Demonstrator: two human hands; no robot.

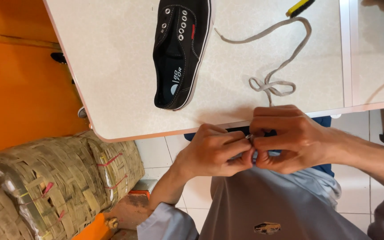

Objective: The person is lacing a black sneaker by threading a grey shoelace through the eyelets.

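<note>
Both hands, left hand [214,153] and right hand [285,138], met just off the table edge [156,133], pinching a grey shoelace [274,82] tip; the black laceless sneaker [181,53] lay beyond, nearer the left

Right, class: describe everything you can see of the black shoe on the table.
The black shoe is a low canvas-looking slip-on style sneaker with white stitching, a pale sole edge, metal eyelets and no lace threaded. It lies flat on the speckled pale table, apart from the loose grey lace. Nothing touches it but the table.
</note>
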